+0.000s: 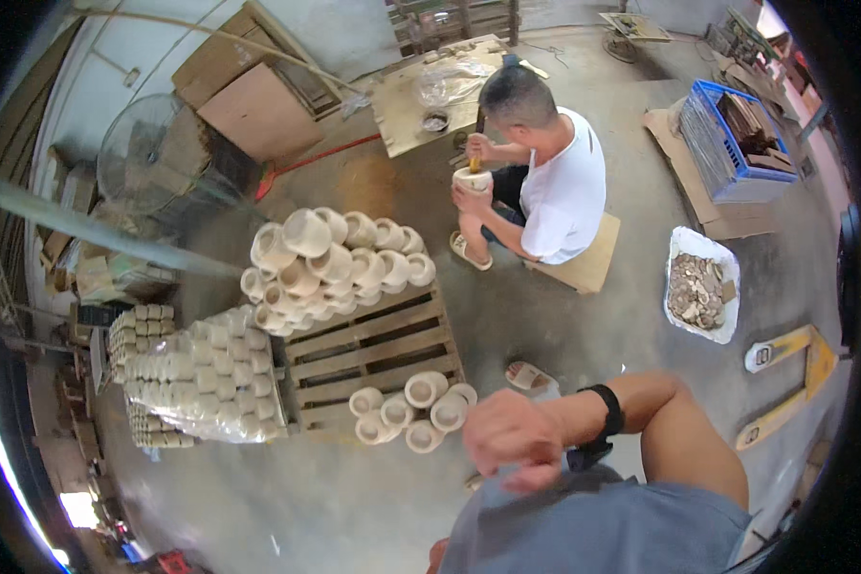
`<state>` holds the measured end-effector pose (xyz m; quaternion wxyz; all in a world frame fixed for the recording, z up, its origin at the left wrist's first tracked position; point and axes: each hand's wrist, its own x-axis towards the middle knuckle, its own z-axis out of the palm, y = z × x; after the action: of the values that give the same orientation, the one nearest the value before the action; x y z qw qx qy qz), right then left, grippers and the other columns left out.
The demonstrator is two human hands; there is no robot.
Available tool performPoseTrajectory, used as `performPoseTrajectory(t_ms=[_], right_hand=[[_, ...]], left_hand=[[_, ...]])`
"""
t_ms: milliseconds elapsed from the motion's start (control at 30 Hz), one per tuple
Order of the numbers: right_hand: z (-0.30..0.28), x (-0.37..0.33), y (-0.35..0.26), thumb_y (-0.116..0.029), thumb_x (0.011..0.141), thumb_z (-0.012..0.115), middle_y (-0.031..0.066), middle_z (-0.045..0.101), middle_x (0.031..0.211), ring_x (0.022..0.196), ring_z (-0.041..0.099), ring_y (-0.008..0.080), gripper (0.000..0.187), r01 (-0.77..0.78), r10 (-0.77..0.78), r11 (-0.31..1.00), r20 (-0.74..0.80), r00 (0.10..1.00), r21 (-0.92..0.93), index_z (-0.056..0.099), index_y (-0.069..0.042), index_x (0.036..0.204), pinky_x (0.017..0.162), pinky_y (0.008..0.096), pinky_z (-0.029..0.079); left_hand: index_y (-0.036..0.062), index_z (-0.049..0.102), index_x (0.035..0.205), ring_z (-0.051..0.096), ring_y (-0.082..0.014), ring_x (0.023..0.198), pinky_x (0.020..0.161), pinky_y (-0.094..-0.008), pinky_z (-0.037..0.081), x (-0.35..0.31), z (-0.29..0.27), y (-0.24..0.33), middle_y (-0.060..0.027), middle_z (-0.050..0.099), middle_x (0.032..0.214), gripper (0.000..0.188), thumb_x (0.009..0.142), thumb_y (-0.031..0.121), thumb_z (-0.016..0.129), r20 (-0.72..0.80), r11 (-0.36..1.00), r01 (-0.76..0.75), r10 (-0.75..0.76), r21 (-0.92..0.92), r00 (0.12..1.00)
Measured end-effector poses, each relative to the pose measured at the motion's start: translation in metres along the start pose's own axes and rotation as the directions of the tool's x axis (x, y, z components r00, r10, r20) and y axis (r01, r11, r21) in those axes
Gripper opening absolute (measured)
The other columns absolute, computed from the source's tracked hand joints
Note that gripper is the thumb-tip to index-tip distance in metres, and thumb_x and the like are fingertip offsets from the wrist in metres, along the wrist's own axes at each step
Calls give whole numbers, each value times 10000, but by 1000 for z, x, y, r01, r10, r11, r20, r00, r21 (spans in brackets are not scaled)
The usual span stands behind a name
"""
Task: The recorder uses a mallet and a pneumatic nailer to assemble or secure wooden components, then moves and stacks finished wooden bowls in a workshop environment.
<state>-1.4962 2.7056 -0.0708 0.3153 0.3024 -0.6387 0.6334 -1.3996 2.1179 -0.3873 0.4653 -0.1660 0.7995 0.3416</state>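
Note:
My right hand (512,435) is in front of my grey shirt, its arm bent and a black band (609,409) on the wrist. Motion blurs the fingers, and I make out nothing held. Just left of it, several pale, thick-walled round pots (397,411) sit in a small cluster at the near corner of a wooden pallet (373,354). A larger stack of similar pots (330,263) covers the far side of that pallet. My left hand does not show; only a sliver of skin appears at the lower edge.
A person in a white shirt (572,182) sits ahead on a low wooden seat (593,258), holding a pot and a yellow-handled tool (474,163). Plastic-wrapped pots (201,378) stand left. On the right are a sack of scraps (703,292), a blue crate (737,143) and yellow forks (784,392).

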Motion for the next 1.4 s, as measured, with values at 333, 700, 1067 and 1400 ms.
performPoseTrajectory(t_ms=[333,700,1067,1400], right_hand=[[-133,27,-37,-316,923,547,81,587,822,648,580,205,260,339,-312,936,-221,924,96,645,-111,1050,573,339,475],[-155,31,-30,-278,928,575,86,577,810,624,563,196,174,481,-430,875,-359,829,62,592,-126,1010,551,318,469],[-160,-42,25,-239,790,611,94,616,831,681,592,297,309,-151,148,988,-96,984,-25,630,-42,1029,605,387,479],[-158,-254,86,-379,905,501,195,674,896,844,659,373,366,-678,980,160,196,23,-718,655,-47,899,740,461,531]], left_hand=[[-3,618,1089,626,-130,788,684,-262,510,4,13,186,-60,673,885,254,874,132,628,-86,996,-90,89,-16,992],[25,652,1061,629,-127,794,701,-266,507,-19,61,193,-60,688,880,279,906,248,586,12,958,-71,70,278,997],[4,642,1086,659,-155,803,695,-279,526,-31,83,156,-83,696,905,360,941,315,534,19,982,35,-40,185,999],[33,635,1097,646,-140,818,691,-254,512,-36,106,164,-46,675,916,248,905,190,628,-81,990,21,-33,-140,996]])
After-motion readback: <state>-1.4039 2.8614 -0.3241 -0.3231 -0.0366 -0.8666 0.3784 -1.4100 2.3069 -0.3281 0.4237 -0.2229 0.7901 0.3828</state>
